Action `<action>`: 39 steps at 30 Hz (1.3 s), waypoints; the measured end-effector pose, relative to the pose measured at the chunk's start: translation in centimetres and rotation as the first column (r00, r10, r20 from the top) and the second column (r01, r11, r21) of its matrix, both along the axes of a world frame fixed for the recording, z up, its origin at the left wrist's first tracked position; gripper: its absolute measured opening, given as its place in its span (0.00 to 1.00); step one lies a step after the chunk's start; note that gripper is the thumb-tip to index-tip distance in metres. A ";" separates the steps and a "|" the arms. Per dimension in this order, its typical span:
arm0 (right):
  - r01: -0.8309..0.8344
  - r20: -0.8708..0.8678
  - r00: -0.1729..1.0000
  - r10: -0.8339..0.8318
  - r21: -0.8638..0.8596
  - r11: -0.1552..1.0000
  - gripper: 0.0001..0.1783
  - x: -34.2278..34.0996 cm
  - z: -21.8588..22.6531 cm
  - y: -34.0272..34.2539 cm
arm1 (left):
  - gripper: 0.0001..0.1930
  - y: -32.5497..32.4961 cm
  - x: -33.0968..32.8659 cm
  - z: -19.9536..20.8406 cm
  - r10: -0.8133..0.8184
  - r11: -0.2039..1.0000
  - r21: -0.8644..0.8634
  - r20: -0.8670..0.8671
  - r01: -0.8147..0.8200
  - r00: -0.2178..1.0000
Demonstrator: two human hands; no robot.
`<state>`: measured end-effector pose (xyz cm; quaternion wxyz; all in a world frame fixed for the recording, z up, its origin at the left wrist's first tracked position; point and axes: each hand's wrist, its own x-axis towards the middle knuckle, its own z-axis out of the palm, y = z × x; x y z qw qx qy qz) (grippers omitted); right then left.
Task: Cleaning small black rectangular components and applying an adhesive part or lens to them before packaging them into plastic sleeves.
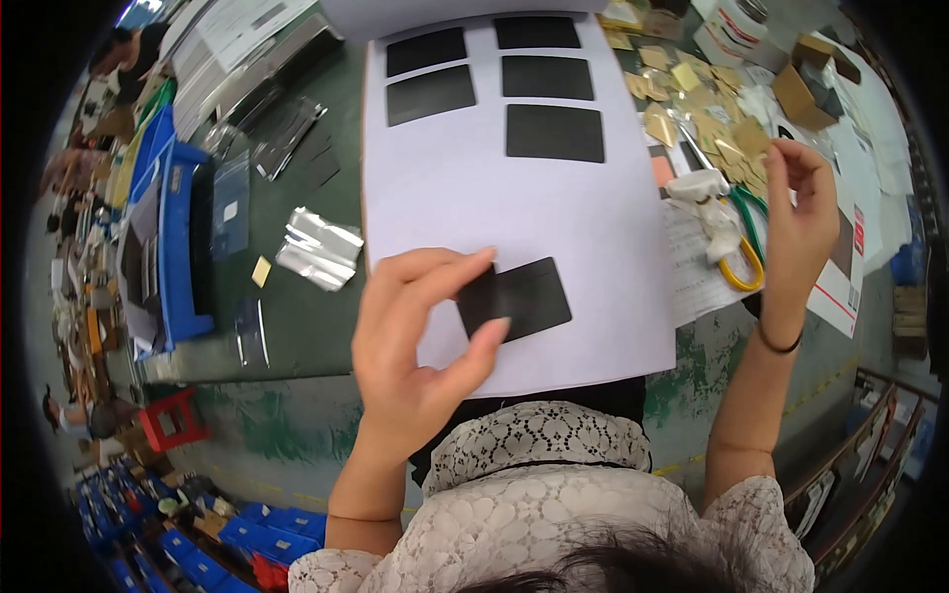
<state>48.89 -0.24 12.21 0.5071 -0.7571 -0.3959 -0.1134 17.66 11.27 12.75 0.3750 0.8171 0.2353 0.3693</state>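
My left hand point(420, 336) is at the near part of a large white sheet point(435, 198). Its thumb and forefinger span a tilted black card point(534, 296) at the upper and lower edges. The card's left part looks darker, and the hand covers one end. Farther up the sheet lie several other black cards point(554, 132) in two columns. My right hand point(803, 198) is raised on the right, thumb and forefinger pinched close together, near a heap of small tan pieces point(727, 138). Whatever is between its fingertips is too small to make out.
Yellow-and-green-handled scissors point(741, 267) and crumpled white material point(704, 198) lie right of the sheet. A small carton point(806, 94) and a white bottle point(732, 35) stand behind. On the left are silvery foil packets point(319, 249) and a blue bin point(183, 237).
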 end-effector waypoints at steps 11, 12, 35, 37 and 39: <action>-0.671 -0.026 0.729 0.684 -0.226 0.706 0.21 -8.7 1.3 -0.3 | 0.45 -0.8 0.0 -0.8 -0.056 0.998 0.029 -0.101 0.059 0.993; -0.709 -0.035 0.692 0.721 -0.222 0.669 0.22 -9.5 1.3 0.1 | 0.45 -0.8 0.0 -0.8 -0.059 0.998 0.028 -0.112 0.062 0.992; -0.736 -0.080 0.652 0.754 -0.307 0.603 0.21 -9.2 -1.8 0.9 | 0.44 -0.7 -1.2 -2.7 -0.048 0.999 -0.016 -0.302 0.046 0.952; -0.743 -0.063 0.640 0.765 -0.302 0.597 0.22 -9.2 -1.8 1.1 | 0.43 -0.6 -1.2 -2.6 -0.050 0.999 -0.014 -0.303 0.049 0.952; -0.745 -0.070 0.639 0.766 -0.303 0.594 0.22 -9.2 -1.8 1.3 | 0.43 -0.6 -1.2 -2.4 -0.045 0.998 0.025 -0.323 0.056 0.945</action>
